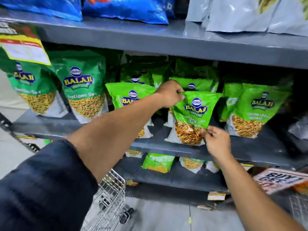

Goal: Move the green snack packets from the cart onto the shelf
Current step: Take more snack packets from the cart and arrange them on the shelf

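— What have you got hold of?

— A bright green snack packet (193,117), standing upright at the front edge of the middle shelf (103,126). My left hand (170,94) has its grip closed on the packet's top left corner, fingers pinched over the sealed edge. My right hand (216,142) pinches the lower right side, thumb and fingertips tight on the film just where the green print ends.

— Is it resting on the shelf?

— Its white base looks to be touching the shelf board, though my right hand hides part of that edge, so I cannot say it for sure.

— What's around it?

— Another light green packet (131,100) just to the left, partly behind my forearm, and one more (255,110) to the right, a little apart. Directly behind mine stands a further green packet (191,85), mostly covered. Far left are two darker green packets (83,85).

— And the cart?

— The wire cart (111,197) is below my left arm, on the floor beside the shelving. Only a corner of its basket shows, so I can't tell what lies in it.
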{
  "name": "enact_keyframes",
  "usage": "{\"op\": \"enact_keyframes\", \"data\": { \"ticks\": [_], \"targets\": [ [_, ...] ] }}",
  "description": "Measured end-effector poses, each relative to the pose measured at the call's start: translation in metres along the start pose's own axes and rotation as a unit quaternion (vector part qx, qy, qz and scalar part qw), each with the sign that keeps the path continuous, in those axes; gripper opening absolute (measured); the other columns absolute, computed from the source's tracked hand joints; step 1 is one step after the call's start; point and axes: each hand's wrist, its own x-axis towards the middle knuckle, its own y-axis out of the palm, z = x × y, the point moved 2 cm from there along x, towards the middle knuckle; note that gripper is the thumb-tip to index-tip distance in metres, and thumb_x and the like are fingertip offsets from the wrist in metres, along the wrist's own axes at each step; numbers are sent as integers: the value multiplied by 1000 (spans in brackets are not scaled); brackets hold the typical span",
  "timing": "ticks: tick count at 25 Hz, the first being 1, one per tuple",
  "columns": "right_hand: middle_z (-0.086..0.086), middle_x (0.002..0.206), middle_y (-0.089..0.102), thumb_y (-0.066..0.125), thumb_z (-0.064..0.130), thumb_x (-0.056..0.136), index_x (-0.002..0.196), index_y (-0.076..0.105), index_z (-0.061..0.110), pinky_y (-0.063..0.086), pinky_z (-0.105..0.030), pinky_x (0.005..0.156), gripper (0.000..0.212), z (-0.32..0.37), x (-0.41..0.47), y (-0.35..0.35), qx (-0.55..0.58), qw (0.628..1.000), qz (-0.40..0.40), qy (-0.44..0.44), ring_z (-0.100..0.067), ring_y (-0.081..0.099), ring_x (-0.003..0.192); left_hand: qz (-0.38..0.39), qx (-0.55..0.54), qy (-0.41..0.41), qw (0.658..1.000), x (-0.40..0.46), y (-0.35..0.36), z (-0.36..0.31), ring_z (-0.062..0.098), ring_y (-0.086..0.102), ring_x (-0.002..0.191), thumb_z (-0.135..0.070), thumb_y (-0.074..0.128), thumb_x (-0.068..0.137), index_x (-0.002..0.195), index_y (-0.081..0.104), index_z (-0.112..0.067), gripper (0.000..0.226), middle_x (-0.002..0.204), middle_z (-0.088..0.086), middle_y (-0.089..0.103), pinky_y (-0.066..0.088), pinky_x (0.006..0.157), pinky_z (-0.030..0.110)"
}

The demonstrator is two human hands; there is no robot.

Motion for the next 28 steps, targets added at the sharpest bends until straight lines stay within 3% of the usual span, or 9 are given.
{"op": "enact_keyframes", "data": {
  "ticks": [4,7,12,14,17,19,22,25,28],
  "targets": [
    [-15,97,72,72,21,78,99,68,2,45,-27,77,28,-5,22,7,-5,1000,-15,-16,-14,62,81,-23,65,8,998,22,5,0,30,59,108,-23,62,86,107,65,-3,29,118,17,65,41,78,26],
    [-14,96,73,72,22,78,98,68,3,44,-25,75,28,-11,26,5,-21,999,-4,-38,-12,63,79,-26,55,-9,998,27,10,2,29,60,107,-22,64,85,107,66,-3,30,117,16,66,35,73,21],
    [-14,98,73,70,27,79,104,67,10,52,-45,86,30,-18,25,3,-3,999,18,-29,-24,67,88,-44,5,-59,997,22,14,3,25,60,112,-26,68,82,115,64,-8,38,121,12,66,41,88,20],
    [-10,102,71,69,28,79,113,61,15,50,-37,86,38,-17,13,-1,-2,999,-16,-36,-18,64,88,-78,-20,-90,993,1,16,8,26,59,115,-32,68,81,125,57,-11,49,127,11,64,46,97,29],
    [-3,102,58,66,25,80,118,54,20,43,-21,83,40,-18,-36,0,11,987,-73,-142,-2,55,85,-130,-53,-63,988,-76,36,31,28,66,98,-33,64,84,128,50,-15,50,113,12,69,51,77,28],
    [1,102,53,62,28,79,113,58,18,35,-7,86,35,-20,-75,20,-2,978,-6,-208,3,50,85,-109,-37,-86,990,-146,51,63,26,64,101,-35,61,85,132,45,-16,54,116,11,67,51,77,32],
    [-1,101,58,58,30,79,102,65,17,32,-6,91,28,-13,-123,71,-25,953,162,-256,-8,52,95,-108,-24,-204,973,-257,55,130,22,62,104,-36,60,85,121,55,-23,39,118,7,67,50,84,33],
    [-2,100,61,68,17,76,98,66,16,35,-14,90,22,6,-151,132,-47,920,276,-274,-12,55,96,-127,-23,-354,927,-348,39,198,27,62,110,-31,63,86,123,57,-15,41,124,11,65,47,87,31],
    [-1,99,64,70,15,75,98,67,18,35,-15,83,23,31,-180,209,-77,870,390,-292,-11,55,90,-136,-40,-508,850,-423,19,264,36,64,105,-29,64,85,124,57,-15,43,118,19,68,51,82,36]
  ]
}}
